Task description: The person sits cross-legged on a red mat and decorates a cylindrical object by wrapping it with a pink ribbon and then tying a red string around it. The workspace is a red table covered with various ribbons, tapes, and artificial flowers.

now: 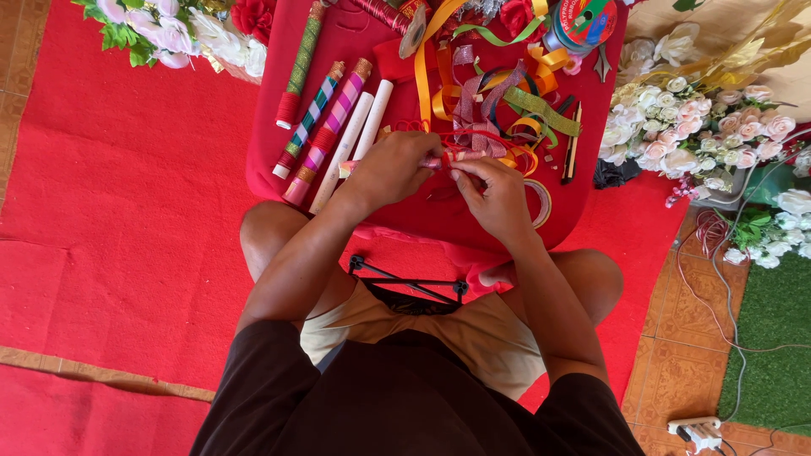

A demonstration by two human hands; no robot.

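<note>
Dark-shirted shoulders and bare knees fill the bottom of the view, with a red carpet (127, 211) under the seated person. Ahead of the knees sits a low red table (431, 219), the landmark here. Left of it lie white and pink artificial flowers (177, 34). On its left part rest ribbon-wrapped sticks (325, 118). At its middle, the left hand (397, 169) and right hand (494, 194) both pinch a thin wrapped stick (452, 156), fingers closed on it. Behind them, loose ribbons (498, 93) pile up. Right of the table stand cream roses (701, 127), then green matting (773, 338) over tiled floor.
</note>
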